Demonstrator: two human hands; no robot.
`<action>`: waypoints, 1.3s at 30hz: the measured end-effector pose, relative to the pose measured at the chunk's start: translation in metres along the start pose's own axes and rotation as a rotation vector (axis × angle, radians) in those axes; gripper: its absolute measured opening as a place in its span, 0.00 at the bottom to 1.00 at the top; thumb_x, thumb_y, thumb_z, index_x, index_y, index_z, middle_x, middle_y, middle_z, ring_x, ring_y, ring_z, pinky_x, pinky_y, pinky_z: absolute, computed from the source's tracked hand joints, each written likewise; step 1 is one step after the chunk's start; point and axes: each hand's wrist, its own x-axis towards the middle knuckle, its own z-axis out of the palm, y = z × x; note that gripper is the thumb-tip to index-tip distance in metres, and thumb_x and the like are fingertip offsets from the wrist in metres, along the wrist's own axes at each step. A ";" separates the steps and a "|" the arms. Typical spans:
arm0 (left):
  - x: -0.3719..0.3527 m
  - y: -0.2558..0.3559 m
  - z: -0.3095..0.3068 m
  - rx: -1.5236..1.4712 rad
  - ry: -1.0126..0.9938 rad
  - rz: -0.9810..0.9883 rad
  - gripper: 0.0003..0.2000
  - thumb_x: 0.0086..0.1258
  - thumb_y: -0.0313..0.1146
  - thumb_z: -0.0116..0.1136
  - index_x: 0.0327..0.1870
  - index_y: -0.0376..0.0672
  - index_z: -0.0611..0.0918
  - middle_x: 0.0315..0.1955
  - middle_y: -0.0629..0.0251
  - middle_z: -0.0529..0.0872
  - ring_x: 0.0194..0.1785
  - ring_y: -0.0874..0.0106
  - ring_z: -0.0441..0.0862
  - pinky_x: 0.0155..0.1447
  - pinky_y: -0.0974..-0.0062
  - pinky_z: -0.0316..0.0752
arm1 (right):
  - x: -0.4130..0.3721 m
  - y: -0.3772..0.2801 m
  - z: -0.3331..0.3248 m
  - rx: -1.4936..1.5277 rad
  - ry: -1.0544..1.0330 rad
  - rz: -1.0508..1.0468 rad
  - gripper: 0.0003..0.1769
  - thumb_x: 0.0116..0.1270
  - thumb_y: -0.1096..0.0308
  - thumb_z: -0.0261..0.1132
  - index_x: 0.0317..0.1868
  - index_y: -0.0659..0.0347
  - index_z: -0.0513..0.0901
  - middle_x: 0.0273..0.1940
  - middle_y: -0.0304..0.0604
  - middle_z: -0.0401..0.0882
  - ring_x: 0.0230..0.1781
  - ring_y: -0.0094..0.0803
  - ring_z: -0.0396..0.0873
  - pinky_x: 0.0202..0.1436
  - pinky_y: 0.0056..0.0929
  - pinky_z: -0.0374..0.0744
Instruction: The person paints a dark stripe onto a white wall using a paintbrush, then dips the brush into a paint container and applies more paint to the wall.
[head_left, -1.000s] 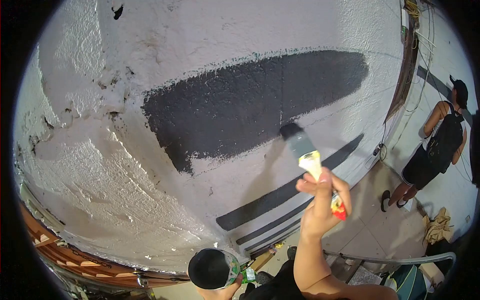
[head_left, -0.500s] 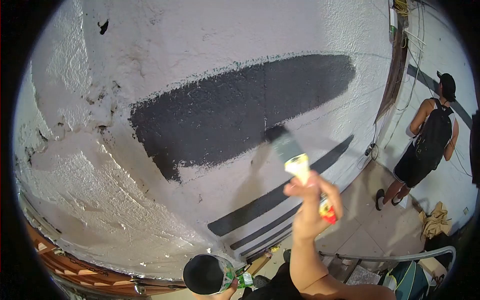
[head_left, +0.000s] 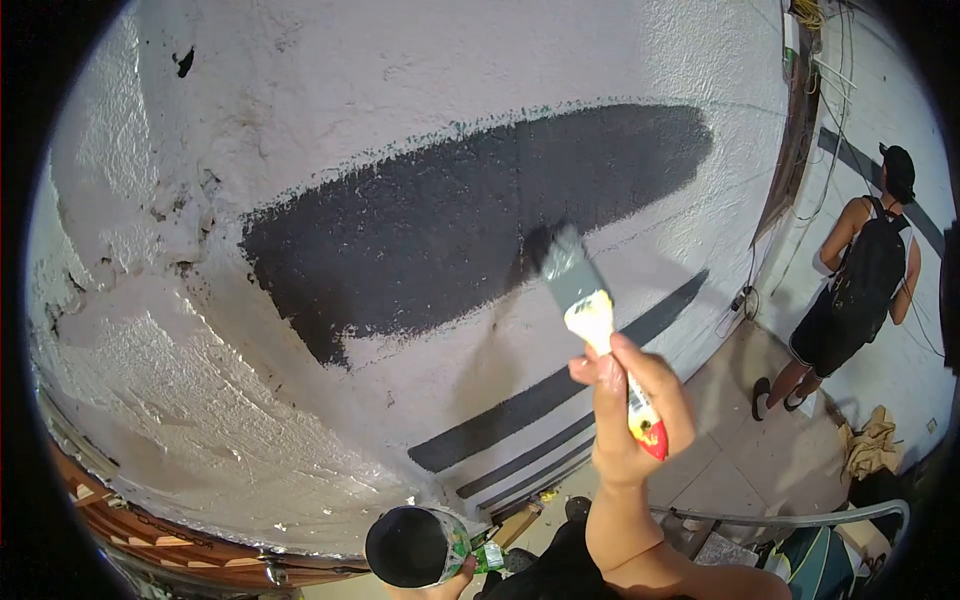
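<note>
My right hand is closed around the handle of a flat paintbrush, its red-tipped end sticking out below the fingers. The grey-coated bristles overlap the lower edge of a broad dark grey painted patch on the white wall. Low in the view, my left hand grips a paint can at its side; dark paint shows inside the can. Below the big patch run several narrower dark grey stripes.
A person with a black backpack stands at right, facing another wall with a grey band. Crumpled brown paper lies on the tiled floor. A curved metal rail crosses the lower right. Cables hang in the corner; the left wall surface is cracked.
The paintbrush has moved slightly up along the lower edge of the grey patch, and my right hand has turned a little. My left hand still holds the paint can.
</note>
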 end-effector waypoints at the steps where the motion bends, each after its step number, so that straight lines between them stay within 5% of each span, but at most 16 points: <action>1: -0.001 -0.002 0.002 0.001 -0.001 -0.002 0.51 0.44 0.39 0.84 0.71 0.35 0.65 0.62 0.52 0.77 0.62 0.62 0.77 0.68 0.64 0.71 | 0.008 0.002 0.000 -0.034 -0.032 -0.033 0.14 0.63 0.87 0.66 0.49 0.72 0.84 0.35 0.54 0.88 0.34 0.35 0.90 0.38 0.27 0.86; 7: -0.002 0.002 0.005 -0.005 -0.001 0.009 0.52 0.46 0.42 0.83 0.72 0.35 0.63 0.63 0.52 0.77 0.63 0.61 0.77 0.68 0.64 0.71 | 0.013 0.001 -0.016 -0.133 -0.254 -0.034 0.15 0.59 0.87 0.69 0.47 0.66 0.88 0.37 0.50 0.87 0.34 0.33 0.88 0.37 0.25 0.85; 21: -0.003 0.018 0.008 -0.012 -0.006 0.052 0.54 0.49 0.47 0.82 0.74 0.34 0.60 0.64 0.52 0.76 0.65 0.61 0.76 0.70 0.64 0.70 | 0.020 -0.004 -0.026 -0.055 -0.246 -0.010 0.16 0.60 0.87 0.68 0.48 0.69 0.87 0.36 0.51 0.88 0.34 0.32 0.89 0.36 0.24 0.85; 39: -0.002 0.023 0.005 -0.086 -0.030 -0.035 0.51 0.43 0.36 0.85 0.70 0.34 0.66 0.62 0.52 0.78 0.62 0.62 0.78 0.68 0.64 0.72 | 0.017 0.007 -0.012 0.007 -0.146 0.045 0.11 0.66 0.83 0.66 0.48 0.72 0.85 0.33 0.51 0.87 0.33 0.34 0.89 0.36 0.25 0.85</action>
